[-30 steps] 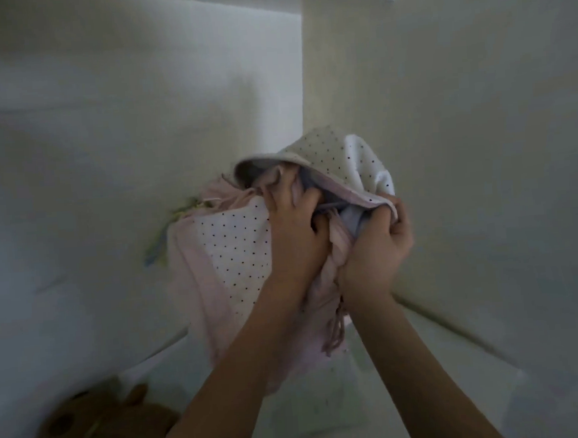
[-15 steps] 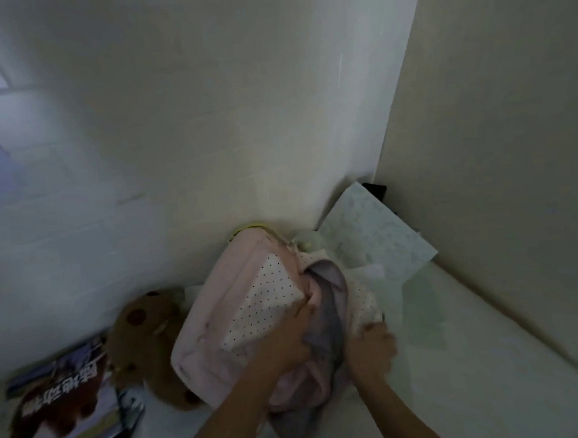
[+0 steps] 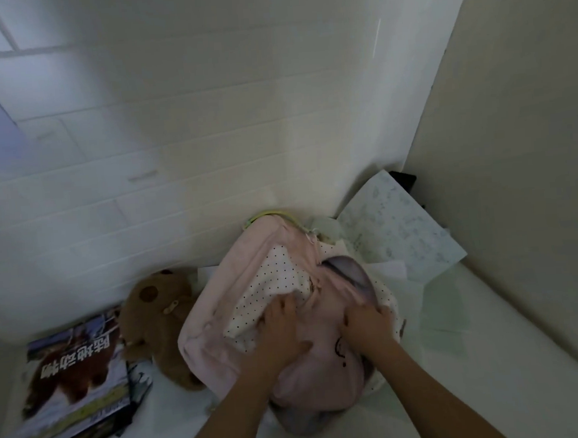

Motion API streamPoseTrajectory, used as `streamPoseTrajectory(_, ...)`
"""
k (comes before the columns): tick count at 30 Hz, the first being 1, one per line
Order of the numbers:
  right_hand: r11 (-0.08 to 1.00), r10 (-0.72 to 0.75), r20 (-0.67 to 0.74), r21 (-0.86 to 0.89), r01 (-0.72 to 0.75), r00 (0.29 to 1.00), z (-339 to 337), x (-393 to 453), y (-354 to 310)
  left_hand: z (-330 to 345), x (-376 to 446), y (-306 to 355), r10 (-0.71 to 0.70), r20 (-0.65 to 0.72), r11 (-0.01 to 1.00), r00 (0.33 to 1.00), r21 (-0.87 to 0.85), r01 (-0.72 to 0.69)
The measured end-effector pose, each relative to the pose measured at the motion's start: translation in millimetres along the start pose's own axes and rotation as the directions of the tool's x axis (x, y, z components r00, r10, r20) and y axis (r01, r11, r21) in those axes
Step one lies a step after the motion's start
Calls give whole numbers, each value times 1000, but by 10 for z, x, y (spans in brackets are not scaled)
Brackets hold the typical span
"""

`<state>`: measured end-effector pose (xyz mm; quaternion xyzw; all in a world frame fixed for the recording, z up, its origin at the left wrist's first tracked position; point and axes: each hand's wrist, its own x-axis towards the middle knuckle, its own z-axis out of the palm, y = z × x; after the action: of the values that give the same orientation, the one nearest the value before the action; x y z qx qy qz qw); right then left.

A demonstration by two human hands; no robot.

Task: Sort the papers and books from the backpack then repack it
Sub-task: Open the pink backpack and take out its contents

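**Both hands on the pink backpack**

The left hand (image 3: 281, 325) lies with spread, straight fingers on the backpack (image 3: 219, 312); the right hand (image 3: 367, 326) grips its opening edge. Left of the backpack sit a plush toy (image 3: 157, 306) and a book (image 3: 76, 380); right of it, papers (image 3: 398, 231).

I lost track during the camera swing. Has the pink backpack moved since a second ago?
Yes. The backpack was held up against the wall corner; now it lies down on the white surface, both hands on it.
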<state>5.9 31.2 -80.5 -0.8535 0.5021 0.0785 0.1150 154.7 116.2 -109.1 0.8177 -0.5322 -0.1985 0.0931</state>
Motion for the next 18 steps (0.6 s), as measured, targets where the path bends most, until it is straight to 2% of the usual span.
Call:
streamPoseTrajectory(3,990,-41,54,136,34,998,-76,91,-89,61,71,25,-12,-72,988,997,155,23)
streamPoseTrajectory(5,978,-90,-76,181,102,993,-91,205,-152,78,159,16,19,-106,990,994,139,-4)
streamPoseTrajectory(7,968,-184,-169,141,209,968,-64,366,-175,44,242,27,123,-97,987,988,114,-112)
streamPoseTrajectory(9,953,-292,-125,44,299,948,-63,439,-225,-49,286,22,155,-123,987,980,59,-148)
streamPoseTrajectory(10,954,-297,-97,20,300,950,-81,445,-254,-105,300,3,166,-167,985,972,86,-153)
streamPoseTrajectory(12,966,-257,-82,17,260,963,-108,453,-305,-226,360,5,288,-293,936,912,290,-202)
streamPoseTrajectory(13,972,-233,-101,14,236,967,-121,459,-327,-275,412,5,369,-292,889,882,387,-244)
streamPoseTrajectory(14,976,-216,-138,-23,215,967,-134,447,-355,-323,469,3,443,-277,840,853,462,-286)
streamPoseTrajectory(16,982,-181,-234,-104,160,955,-151,390,-420,-429,589,-7,527,-145,751,838,540,-379)
streamPoseTrajectory(18,984,-154,-297,-130,120,942,-91,339,-462,-513,676,1,478,69,695,876,579,-426)
